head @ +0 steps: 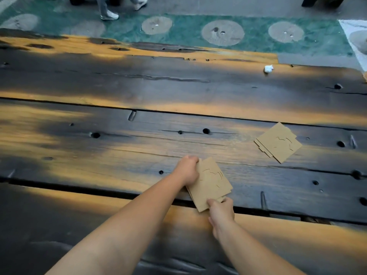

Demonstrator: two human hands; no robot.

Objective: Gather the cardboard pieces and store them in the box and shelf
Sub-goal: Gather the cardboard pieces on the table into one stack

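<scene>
Tabletop (119, 147): dark charcoal planks, streaked with amber-orange bands; black round holes and long cracks ran through the grain.
Held cardboard stack (210, 183): plain tan-brown, marked with thin dark curved cut lines.
Loose cardboard stack (279, 142): same tan, same dark cut lines.
Small crumpled scrap (268, 68): white, possibly paper.
Floor (188, 28): mottled teal-green with pale grey-beige circles; grey beyond.
Shoes (110, 15): appeared white.

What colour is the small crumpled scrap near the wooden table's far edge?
White: the small crumpled scrap shows in the head view.
</scene>
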